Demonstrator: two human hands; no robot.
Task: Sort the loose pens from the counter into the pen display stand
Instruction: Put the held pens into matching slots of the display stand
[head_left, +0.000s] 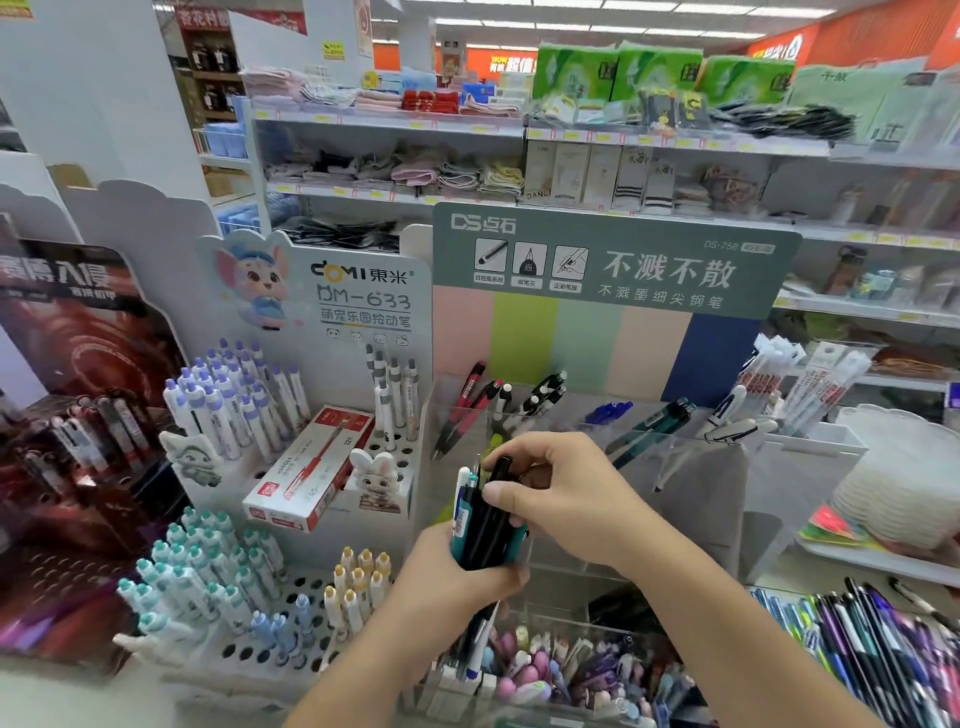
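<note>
My left hand grips a bundle of several pens, teal, black and white, held upright in front of the clear pen display stand. My right hand pinches the top of one black pen in that bundle between thumb and fingers. The stand's clear compartments hold red-black pens, black-white pens, a blue pen, teal pens and white-navy pens. A striped backboard rises behind the stand.
To the left a white holed rack carries purple, teal, yellow and blue capped pens, with a red pen box lying on it. A clear bin of small items sits below my hands. Dark pens lie at lower right. Store shelves stand behind.
</note>
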